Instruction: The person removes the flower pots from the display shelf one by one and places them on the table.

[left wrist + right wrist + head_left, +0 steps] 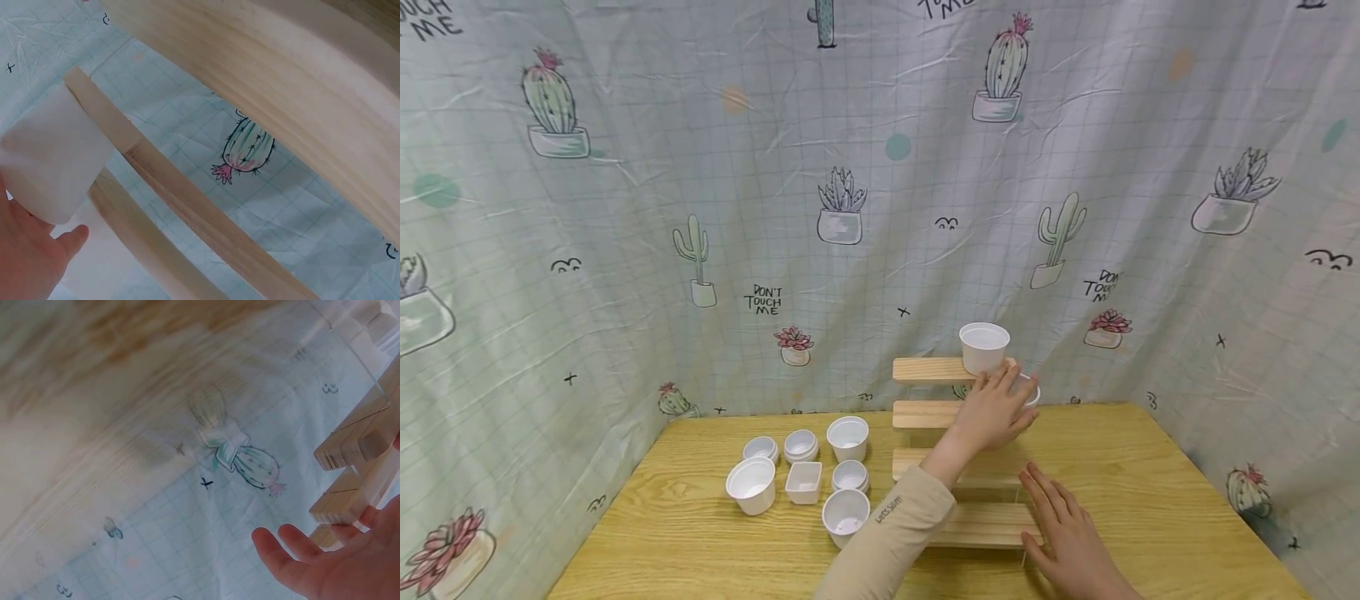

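Note:
A wooden stepped shelf (925, 369) stands on the table, one white plastic cup (985, 350) on its top tier. My left hand (992, 408) reaches across to the shelf's upper right and holds another white cup (1028, 392) at the end of the tier below. In the left wrist view, fingers and thumb lie around this cup (59, 153), against the tier's end. Low on the shelf's right side is my right hand (1071, 533), its fingers extended along the lower tiers. The right wrist view shows this hand (344, 569) beside the tier ends, holding nothing.
Left of the shelf, several white containers stand on the table (647, 517): larger cups (751, 485), short round pots (801, 445) and a square one (804, 483). A cactus-print curtain (880, 275) hangs behind and at both sides.

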`<state>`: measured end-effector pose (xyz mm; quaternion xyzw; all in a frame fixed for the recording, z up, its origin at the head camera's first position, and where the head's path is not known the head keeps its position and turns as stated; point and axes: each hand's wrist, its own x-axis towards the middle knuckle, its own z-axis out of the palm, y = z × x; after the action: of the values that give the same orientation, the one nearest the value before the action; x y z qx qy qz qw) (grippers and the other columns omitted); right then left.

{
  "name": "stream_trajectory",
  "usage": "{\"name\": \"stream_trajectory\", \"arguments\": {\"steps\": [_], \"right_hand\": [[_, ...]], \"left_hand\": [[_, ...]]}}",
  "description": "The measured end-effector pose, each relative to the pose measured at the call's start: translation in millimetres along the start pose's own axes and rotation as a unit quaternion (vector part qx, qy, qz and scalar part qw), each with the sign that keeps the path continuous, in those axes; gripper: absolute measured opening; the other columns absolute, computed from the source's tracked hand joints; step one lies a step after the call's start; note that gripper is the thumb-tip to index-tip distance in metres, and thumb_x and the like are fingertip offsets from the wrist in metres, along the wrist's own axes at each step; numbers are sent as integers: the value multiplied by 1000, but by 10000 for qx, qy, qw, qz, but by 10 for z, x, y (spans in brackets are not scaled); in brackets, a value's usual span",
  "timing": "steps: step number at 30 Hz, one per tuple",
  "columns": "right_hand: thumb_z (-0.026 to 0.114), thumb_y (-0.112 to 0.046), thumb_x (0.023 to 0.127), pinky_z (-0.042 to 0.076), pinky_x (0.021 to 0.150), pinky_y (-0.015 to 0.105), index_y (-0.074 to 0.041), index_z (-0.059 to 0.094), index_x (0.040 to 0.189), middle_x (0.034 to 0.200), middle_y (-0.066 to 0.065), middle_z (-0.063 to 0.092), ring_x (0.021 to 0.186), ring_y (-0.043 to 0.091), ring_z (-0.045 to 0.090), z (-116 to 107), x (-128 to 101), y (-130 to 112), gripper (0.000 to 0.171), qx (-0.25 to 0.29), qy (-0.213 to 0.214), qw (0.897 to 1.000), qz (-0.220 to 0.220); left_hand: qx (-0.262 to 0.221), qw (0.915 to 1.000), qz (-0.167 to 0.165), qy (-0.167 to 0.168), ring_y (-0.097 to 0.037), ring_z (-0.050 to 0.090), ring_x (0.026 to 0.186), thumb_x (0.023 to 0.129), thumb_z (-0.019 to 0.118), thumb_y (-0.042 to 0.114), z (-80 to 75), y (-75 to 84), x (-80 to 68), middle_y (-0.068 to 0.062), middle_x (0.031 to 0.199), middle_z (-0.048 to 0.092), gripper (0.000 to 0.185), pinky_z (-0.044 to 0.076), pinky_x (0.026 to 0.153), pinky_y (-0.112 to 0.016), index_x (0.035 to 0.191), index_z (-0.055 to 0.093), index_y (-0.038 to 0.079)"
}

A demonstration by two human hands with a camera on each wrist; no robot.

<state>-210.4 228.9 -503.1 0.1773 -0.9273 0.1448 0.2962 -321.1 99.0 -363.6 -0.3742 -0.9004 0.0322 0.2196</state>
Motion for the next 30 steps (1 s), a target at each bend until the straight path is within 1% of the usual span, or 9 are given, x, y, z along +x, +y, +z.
{"name": "stream_trajectory", "arguments": {"steps": [6,12,16,24,30], "right_hand": [[69,-25,72,44,70,57,-11,30,139,144,8,28,113,39,40,-18,-2,-12,78,10,-50,10000,36],[69,-25,72,44,69,57,-11,30,139,144,8,29,112,39,41,-42,10,-31,79,4,-64,9999,93],[69,-25,71,44,69,56,-11,31,138,144,8,29,112,39,42,-44,13,-33,78,-2,-31,10000,77],[69,-24,70,43,73,56,-9,32,138,144,10,30,112,39,41,-27,15,-10,79,25,41,10000,-28],[69,-23,70,42,77,55,-8,33,137,143,11,31,113,37,41,-18,22,-6,78,25,100,9999,-111]], "left_hand": [[301,9989,92,338,-19,36,129,94,31,44,5,14,-51,-3,136,42,44,34,103,-37,135,37,28],[473,9976,134,487,-20,43,120,94,32,45,-17,2,-118,-3,130,46,44,35,101,-36,133,40,28],[453,9962,252,695,-19,44,119,93,34,45,-19,-19,-155,-3,127,48,44,35,100,-35,131,43,26],[427,9921,511,1059,-17,46,114,91,38,47,-46,-49,-249,-2,123,51,42,35,99,-34,126,49,24],[348,9902,629,1197,-16,47,113,90,40,48,-108,-72,-326,-2,123,50,43,35,99,-33,125,49,24]]}}
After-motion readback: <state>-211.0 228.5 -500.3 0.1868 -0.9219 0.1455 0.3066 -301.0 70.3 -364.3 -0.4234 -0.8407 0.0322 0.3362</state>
